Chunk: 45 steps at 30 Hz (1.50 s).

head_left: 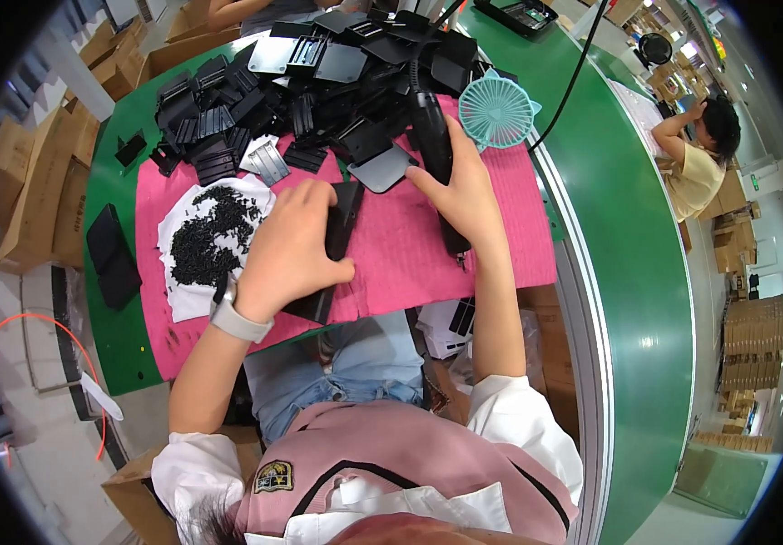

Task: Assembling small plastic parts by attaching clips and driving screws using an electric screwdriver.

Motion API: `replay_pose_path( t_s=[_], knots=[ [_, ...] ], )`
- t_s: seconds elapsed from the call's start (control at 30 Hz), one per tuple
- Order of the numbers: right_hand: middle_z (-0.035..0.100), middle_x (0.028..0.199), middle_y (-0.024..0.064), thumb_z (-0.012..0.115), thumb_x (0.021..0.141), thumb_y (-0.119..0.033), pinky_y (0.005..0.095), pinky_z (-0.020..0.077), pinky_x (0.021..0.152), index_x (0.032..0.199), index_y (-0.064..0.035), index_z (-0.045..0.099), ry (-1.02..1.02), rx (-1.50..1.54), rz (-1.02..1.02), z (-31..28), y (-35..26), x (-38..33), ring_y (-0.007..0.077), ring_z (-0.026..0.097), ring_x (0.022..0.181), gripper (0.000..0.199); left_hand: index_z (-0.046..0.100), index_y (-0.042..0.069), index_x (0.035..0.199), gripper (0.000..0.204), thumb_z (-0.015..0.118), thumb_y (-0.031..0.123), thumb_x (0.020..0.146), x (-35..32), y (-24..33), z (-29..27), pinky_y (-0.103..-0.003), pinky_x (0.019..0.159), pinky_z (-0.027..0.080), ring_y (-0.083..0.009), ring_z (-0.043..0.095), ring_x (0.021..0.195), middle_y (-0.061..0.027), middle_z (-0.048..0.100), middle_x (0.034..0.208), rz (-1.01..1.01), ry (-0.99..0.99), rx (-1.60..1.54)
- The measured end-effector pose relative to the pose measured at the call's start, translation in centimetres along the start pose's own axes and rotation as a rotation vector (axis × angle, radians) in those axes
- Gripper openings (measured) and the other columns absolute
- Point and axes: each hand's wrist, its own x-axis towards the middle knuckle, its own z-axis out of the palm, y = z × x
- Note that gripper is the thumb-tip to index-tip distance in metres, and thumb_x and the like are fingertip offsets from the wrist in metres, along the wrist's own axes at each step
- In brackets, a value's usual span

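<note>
Head view: Left hand (293, 243), fingers clamped on black rectangular case (341, 225), over pink mat (405, 250) toward six o'clock. Right hand (469, 200), fingers wrapped round black electric screwdriver (429, 132), two o'clock of case, bit toward six. Black screws (203, 247) at nine.

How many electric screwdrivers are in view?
1: the black electric screwdriver in the right hand. Others could be hidden in the pile of black parts.
</note>
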Motion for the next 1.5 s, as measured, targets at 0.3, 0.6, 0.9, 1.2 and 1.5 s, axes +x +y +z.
replay_pose_path(
  t_s=[0.3, 0.6, 0.9, 1.2, 1.5],
  knots=[
    [0.047, 0.126, 0.0189, 0.074, 0.072, -0.022, 0.0463, 0.042, 0.093, 0.132, -0.0047, 0.042, 0.324, -0.447, -0.235, 1.9, -2.0, -1.7, 0.0418, 0.052, 0.108, 0.071, 0.047, 0.002, 0.112, 0.038, 0.051, -0.005, 0.075, -3.1, -6.2, -4.4, -0.025, 0.075, 0.05, -0.0139, 0.061, 0.088, -0.0099, 0.061, 0.104, -0.425, 0.194, -1.31],
    [0.06, 0.108, 0.0113, 0.065, 0.073, -0.035, 0.0472, 0.0447, 0.089, 0.107, -0.0058, 0.062, -0.278, 0.116, -1.022, 5.9, -11.6, -4.6, 0.0294, 0.059, 0.101, 0.045, 0.041, -0.002, 0.124, 0.044, 0.057, -0.006, 0.083, -7.1, -5.0, -4.7, -0.027, 0.091, 0.043, -0.0157, 0.056, 0.104, -0.0128, 0.056, 0.113, -0.305, 0.289, -1.114],
    [0.061, 0.108, 0.0146, 0.062, 0.074, -0.028, 0.0443, 0.0498, 0.075, 0.094, -0.003, 0.064, -0.336, 0.339, -1.073, 7.0, -15.0, -4.1, 0.0293, 0.062, 0.089, 0.033, 0.044, -0.005, 0.131, 0.051, 0.061, 0.005, 0.083, -20.3, -10.9, -10.7, -0.033, 0.102, 0.037, -0.0193, 0.05, 0.118, -0.0136, 0.051, 0.128, -0.53, 0.871, -0.417],
    [0.062, 0.103, 0.0117, 0.067, 0.075, -0.015, 0.0376, 0.0533, 0.07, 0.094, -0.006, 0.064, -0.212, -0.114, -0.68, 6.0, -9.5, 2.0, 0.0292, 0.063, 0.087, 0.022, 0.052, 0.001, 0.127, 0.043, 0.057, 0.02, 0.089, -67.1, -26.1, -13.0, -0.035, 0.098, 0.041, -0.0227, 0.054, 0.112, -0.0099, 0.054, 0.126, -1.128, 1.816, -0.82],
    [0.06, 0.114, 0.01, 0.069, 0.074, -0.022, 0.038, 0.0511, 0.083, 0.115, -0.0038, 0.056, 0.068, -0.487, -0.649, 10.6, -4.9, 15.3, 0.0271, 0.058, 0.106, 0.047, 0.054, 0.0, 0.121, 0.045, 0.063, 0.027, 0.085, -71.4, -26.5, -5.7, -0.04, 0.094, 0.041, -0.022, 0.056, 0.104, -0.0117, 0.056, 0.12, -1.357, 2.105, -0.585]
  ],
)
